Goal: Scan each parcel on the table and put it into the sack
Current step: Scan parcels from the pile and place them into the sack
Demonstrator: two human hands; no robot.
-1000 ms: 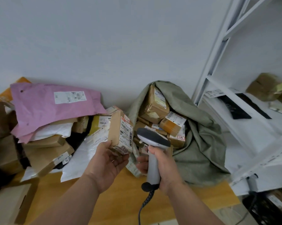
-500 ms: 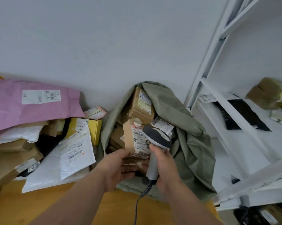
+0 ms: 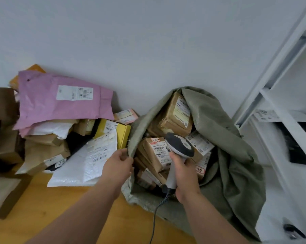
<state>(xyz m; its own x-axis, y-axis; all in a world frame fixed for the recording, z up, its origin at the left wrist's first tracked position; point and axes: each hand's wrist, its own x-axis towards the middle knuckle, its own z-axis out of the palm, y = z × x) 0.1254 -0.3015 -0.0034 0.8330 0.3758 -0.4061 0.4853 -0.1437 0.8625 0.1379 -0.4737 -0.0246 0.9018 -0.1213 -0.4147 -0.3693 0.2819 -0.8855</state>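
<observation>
Left hand (image 3: 119,165) pinches the rim of the green sack (image 3: 224,147). Right hand (image 3: 184,175) grips the scanner (image 3: 179,147) over boxed parcels (image 3: 157,152) inside the sack. Unsorted parcels, including a pink mailer (image 3: 60,101), are piled on the bench (image 3: 48,208) just left of the sack. A white shelf (image 3: 280,95) stands at right.

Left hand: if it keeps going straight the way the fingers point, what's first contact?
The left hand pinches the rim of the green sack, fingers pointing up and right. Straight on, it would likely first meet the brown labelled parcel just inside the opening, though depth is unclear.
</observation>
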